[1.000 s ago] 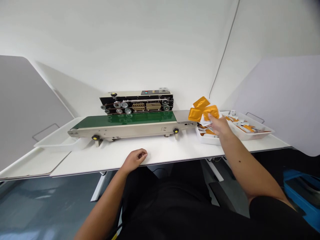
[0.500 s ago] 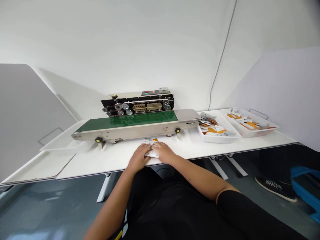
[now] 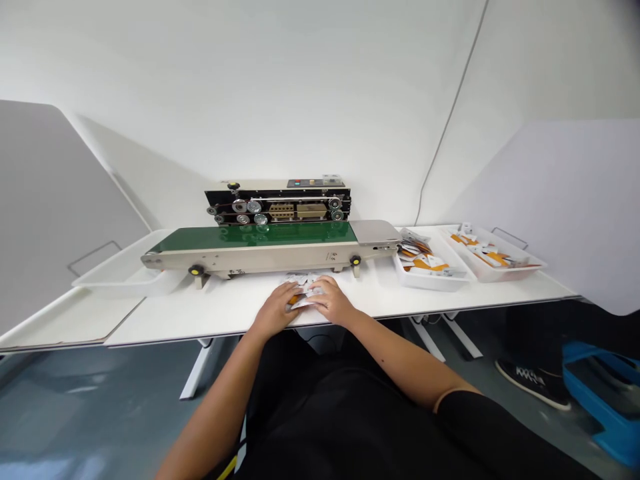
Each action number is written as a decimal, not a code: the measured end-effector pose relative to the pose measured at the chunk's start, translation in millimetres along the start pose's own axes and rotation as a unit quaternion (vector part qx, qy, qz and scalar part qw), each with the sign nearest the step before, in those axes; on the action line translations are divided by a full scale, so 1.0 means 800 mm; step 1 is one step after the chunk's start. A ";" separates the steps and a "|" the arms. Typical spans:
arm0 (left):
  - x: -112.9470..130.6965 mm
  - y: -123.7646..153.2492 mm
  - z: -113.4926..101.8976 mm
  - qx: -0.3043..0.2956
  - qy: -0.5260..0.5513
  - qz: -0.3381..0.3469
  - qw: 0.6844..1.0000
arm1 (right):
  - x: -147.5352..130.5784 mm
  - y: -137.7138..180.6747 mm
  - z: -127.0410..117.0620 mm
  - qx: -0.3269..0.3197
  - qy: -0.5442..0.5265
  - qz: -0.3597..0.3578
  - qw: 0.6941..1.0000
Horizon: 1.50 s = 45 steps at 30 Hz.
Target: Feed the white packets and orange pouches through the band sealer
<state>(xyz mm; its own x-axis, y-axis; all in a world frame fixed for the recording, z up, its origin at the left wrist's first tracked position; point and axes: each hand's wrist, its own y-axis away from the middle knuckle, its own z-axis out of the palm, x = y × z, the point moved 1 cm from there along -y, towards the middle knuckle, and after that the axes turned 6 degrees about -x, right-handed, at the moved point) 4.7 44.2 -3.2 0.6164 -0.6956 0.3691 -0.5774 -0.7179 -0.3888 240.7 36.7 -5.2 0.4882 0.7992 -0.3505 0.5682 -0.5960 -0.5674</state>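
Both my hands rest together on the white table (image 3: 225, 313) just in front of the sealing machine. My left hand (image 3: 274, 311) and my right hand (image 3: 331, 300) lie over a small pile of orange and white sachets (image 3: 302, 288), fingers curled onto them. The pile is mostly hidden under my fingers. The band sealer (image 3: 265, 243) with its green conveyor belt (image 3: 250, 237) stands right behind the pile.
Two white trays hold more orange and white sachets at the right, a nearer one (image 3: 429, 279) and a farther one (image 3: 493, 272). An empty white tray (image 3: 120, 277) sits under the belt's left end. Grey dividers flank the table. A blue bin (image 3: 605, 393) stands on the floor.
My right hand carried a bunch of orange sachets from the right tray down to the table in front of me. My left hand joined it on the pile.
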 end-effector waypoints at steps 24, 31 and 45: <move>0.000 0.004 0.000 0.008 -0.014 0.009 1.000 | 0.027 0.003 -0.006 0.192 -0.271 0.165 0.929; 0.005 0.004 -0.002 0.017 -0.020 0.022 0.999 | 0.027 0.007 -0.009 0.297 -0.274 0.206 0.891; 0.004 0.005 -0.001 0.015 -0.036 0.013 0.999 | 0.045 0.014 -0.004 0.404 -0.420 0.338 0.739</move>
<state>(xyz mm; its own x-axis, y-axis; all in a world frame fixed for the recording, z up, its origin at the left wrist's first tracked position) 3.8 39.2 -3.0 0.6393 -0.7089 0.2979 -0.5779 -0.6985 -0.4220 267.0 58.3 -21.8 -0.2978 0.3085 -0.9034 -0.3643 -0.9115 -0.1912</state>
